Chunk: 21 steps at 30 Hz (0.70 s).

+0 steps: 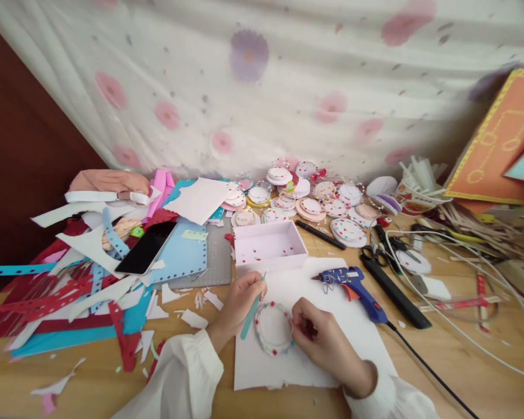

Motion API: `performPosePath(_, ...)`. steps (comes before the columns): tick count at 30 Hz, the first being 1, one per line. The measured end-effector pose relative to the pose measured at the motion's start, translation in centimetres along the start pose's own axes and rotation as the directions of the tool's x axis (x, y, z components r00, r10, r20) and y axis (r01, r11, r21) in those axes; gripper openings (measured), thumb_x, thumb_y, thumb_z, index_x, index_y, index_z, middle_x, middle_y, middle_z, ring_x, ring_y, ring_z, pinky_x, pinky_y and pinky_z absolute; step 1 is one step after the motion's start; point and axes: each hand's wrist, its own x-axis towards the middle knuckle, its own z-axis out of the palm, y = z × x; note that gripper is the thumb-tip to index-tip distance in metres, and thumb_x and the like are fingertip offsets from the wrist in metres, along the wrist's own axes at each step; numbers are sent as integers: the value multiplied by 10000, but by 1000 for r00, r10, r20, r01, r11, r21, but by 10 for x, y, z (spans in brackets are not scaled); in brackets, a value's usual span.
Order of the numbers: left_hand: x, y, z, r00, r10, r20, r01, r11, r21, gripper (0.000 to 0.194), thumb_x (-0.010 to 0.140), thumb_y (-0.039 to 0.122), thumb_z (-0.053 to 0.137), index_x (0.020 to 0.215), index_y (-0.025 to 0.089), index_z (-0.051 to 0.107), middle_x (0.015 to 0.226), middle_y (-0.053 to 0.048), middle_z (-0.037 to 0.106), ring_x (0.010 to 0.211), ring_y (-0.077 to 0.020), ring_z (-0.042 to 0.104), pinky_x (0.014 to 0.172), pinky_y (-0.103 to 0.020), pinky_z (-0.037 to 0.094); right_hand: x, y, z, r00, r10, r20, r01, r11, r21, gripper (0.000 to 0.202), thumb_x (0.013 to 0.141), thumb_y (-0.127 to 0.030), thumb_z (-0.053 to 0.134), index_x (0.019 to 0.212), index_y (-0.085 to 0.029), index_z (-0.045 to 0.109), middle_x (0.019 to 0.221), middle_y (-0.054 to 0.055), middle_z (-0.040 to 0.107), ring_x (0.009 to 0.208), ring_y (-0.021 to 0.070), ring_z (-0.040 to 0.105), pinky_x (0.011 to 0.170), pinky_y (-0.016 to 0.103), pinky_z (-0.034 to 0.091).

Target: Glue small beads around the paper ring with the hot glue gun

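Observation:
My left hand [244,297] is closed around slim teal tweezers [250,319], their narrow tip pointing up and away from me. A round white ring [257,336] edged with red, blue and pale beads lies on a white paper sheet [314,369] between my hands. At the ring's right edge my right hand [321,334] is closed, thumb and fingertips pinched together; whatever they hold is hidden. Just beyond stands an open white box [271,240] with a few small red beads inside. To the right of my right hand rests a blue glue gun [353,285].
Paper scraps [87,244] and a black phone [146,247] cover the left side. Behind the box are several beaded paper discs [349,231]. On the right lie scissors [373,256], a long black tool [393,291], white cables [463,343] and a cup of white sticks [421,186].

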Motion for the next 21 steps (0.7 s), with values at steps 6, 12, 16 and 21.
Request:
performPosePath(6, 2, 0, 1, 1000, -18, 9, 18, 999, 28, 245, 732, 267, 483, 536, 194, 357, 553, 41, 383, 542, -105, 368, 542, -237, 294, -11, 0, 5, 998, 46, -42, -45, 999, 17, 132, 837, -142, 465, 771, -233, 396, 587, -70, 471, 482, 91, 447, 449, 190, 358)
performPosePath(12, 2, -8, -2, 998, 7, 62, -15, 992, 128, 267, 763, 257, 474, 544, 196, 334, 557, 43, 345, 549, -108, 360, 536, -241, 279, -24, 9, -10, 919, -39, -392, -51, 975, -216, 52, 884, -257, 479, 848, -228, 456, 713, 3, 569, 608, 151, 550, 575, 266, 463)
performPosePath(16, 0, -7, -2, 989, -4, 150, -24, 982, 188, 291, 783, 250, 478, 558, 198, 301, 570, 55, 289, 547, -102, 300, 525, -243, 227, -20, 30, -34, 724, -117, -679, -385, 749, -539, 455, 783, -485, 591, 1083, -150, 521, 1048, 184, 592, 968, 361, 545, 823, 519, 435)
performPosePath(21, -2, -1, -1, 972, -16, 233, -45, 967, 253, 264, 796, 235, 461, 561, 191, 347, 578, 45, 343, 572, -112, 344, 554, -244, 263, -16, 43, -42, 710, 15, -704, -592, 553, -586, 562, 759, -483, 605, 1182, -117, 547, 1105, 207, 597, 981, 418, 516, 787, 548, 416)
